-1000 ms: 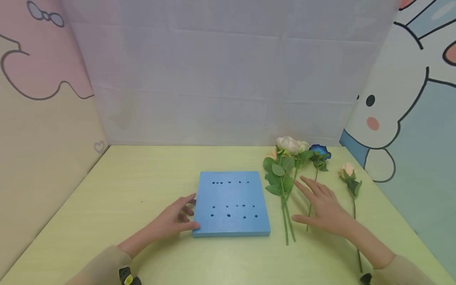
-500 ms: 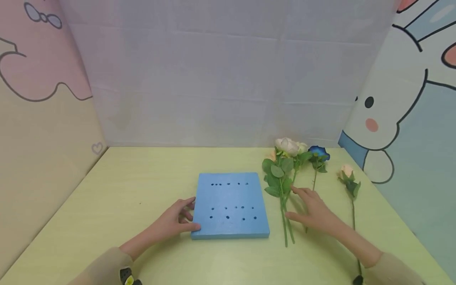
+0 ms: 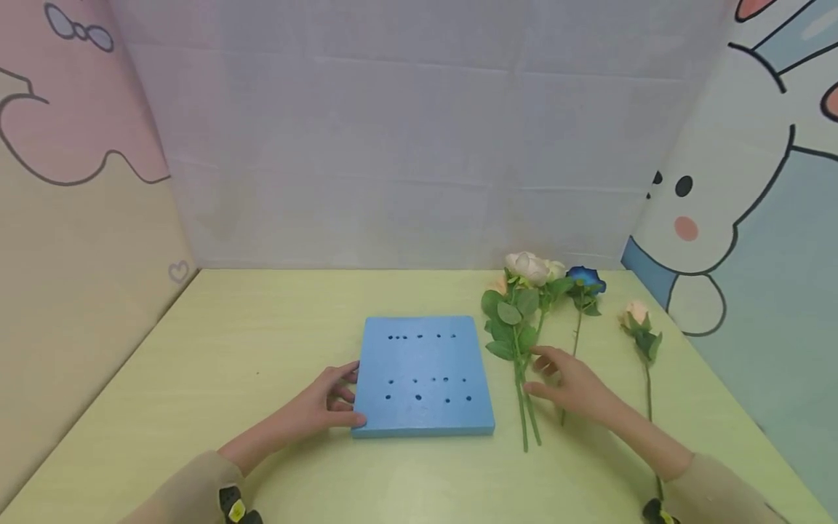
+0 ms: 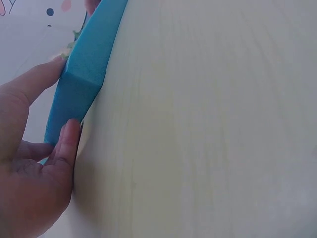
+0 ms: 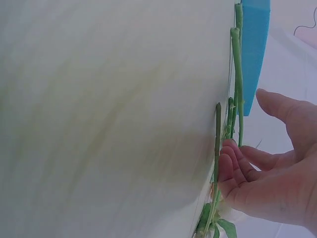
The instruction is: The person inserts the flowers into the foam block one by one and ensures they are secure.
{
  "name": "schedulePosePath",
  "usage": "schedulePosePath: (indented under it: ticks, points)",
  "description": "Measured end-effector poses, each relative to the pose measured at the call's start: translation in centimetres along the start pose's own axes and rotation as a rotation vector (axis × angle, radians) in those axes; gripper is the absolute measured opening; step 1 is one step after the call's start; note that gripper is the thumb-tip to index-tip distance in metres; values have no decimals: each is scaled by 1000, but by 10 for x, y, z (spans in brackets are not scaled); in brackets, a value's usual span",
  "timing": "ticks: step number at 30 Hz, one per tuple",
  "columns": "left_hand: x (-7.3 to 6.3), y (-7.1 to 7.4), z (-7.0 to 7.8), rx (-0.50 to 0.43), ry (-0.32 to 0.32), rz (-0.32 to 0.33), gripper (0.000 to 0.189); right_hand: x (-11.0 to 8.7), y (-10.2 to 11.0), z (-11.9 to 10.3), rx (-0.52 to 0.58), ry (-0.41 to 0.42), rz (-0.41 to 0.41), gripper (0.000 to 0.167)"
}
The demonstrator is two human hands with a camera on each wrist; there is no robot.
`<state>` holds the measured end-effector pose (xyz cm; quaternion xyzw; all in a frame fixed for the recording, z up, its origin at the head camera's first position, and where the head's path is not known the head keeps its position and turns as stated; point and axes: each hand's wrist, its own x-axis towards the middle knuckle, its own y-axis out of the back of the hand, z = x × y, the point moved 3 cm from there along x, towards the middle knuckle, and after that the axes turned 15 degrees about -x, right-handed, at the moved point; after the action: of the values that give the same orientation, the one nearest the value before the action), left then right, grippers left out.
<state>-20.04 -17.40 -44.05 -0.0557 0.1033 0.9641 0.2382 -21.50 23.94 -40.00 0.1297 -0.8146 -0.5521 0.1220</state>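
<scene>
The left hand (image 3: 321, 404) grips the left edge of the blue board (image 3: 422, 360) mid-table (image 3: 262, 327), thumb on top. The right hand (image 3: 571, 386), thumb apart from its bent fingers, is at 2 green stems (image 3: 522, 415); contact is unclear.

Surface (image 3: 419, 480): pale yellow-green, finely grained; one small dark speck (image 3: 258, 372) left of the left fingers (image 3: 343, 372). Blue perforated board (image 3: 422, 360): lying flat, left edge against those fingers. Leafy bunch of pale flowers (image 3: 511, 313): just left of the right fingers (image 3: 551, 354), stems crossed, contact undetermined. Blue rose (image 3: 585, 279): head beyond the right fingers, stem passing below, partly hidden. Peach rose (image 3: 636, 316): well right of them.
</scene>
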Motion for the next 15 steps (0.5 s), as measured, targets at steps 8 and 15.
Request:
schedulePosePath:
  ticks: [8, 15]
  points:
    - [0, -1, 0, -11, -14, -13, 99, 5, -6, -5, 54, -30, -76, 64]
    - [-1, -1, 0, -23, 4, -11, 98, 10, -9, -7, 104, -58, -120, 65]
